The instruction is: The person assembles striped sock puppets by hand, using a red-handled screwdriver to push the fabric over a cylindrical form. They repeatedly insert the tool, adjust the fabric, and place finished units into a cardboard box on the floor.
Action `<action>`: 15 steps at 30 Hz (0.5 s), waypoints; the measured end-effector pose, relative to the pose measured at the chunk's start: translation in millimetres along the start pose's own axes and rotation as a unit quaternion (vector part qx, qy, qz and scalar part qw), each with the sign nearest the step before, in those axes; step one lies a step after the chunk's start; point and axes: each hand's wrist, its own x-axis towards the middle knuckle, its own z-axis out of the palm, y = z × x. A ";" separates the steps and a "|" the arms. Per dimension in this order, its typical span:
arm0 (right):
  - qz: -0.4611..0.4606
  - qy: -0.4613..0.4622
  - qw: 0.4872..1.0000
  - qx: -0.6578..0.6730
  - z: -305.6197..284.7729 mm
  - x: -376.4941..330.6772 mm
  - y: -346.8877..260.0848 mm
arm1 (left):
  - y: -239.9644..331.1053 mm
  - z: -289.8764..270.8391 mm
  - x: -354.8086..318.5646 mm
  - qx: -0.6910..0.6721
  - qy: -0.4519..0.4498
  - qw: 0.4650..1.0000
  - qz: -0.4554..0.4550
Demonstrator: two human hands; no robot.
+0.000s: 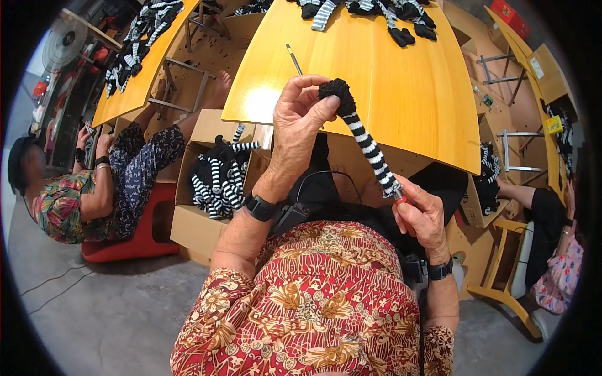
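Shirt: red and gold patterned cloth [313, 294] is filling the space nearest the camera, covering the wearer's chest and upper arms.
Left hand: this hand [300, 119] is pinching the fluffy black end of a striped tube [370, 147] between thumb and fingers.
Right hand: this one [421, 212] is closing around the red handle of a small tool [401, 198], whose metal part is meeting the tube's lower end; how far it is reaching inside, I cannot tell.
Striped tube: it is slanting between both hands, appearing across the table's near edge, black end up and left.
Wrists: black bands [258, 207] are circling both.
Table: its yellow surface [376, 75] is carrying striped pieces [370, 9] along the far edge; a slim dark stick [293, 57] is showing near the left edge, its lower end meeting the left hand's outline.
Box: cardboard [199, 235] is holding more striped pieces [219, 178] below the table's near left corner.
Neighbours: one person [94, 194] is sitting on a red stool [147, 235] at left, another [558, 269] at far right, beside a wooden chair [501, 297].
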 end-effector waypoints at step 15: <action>-0.051 0.034 0.997 -0.043 3.0 4.5 0.7 | -6.9 8.2 -7.5 0.005 -0.013 1.000 -0.020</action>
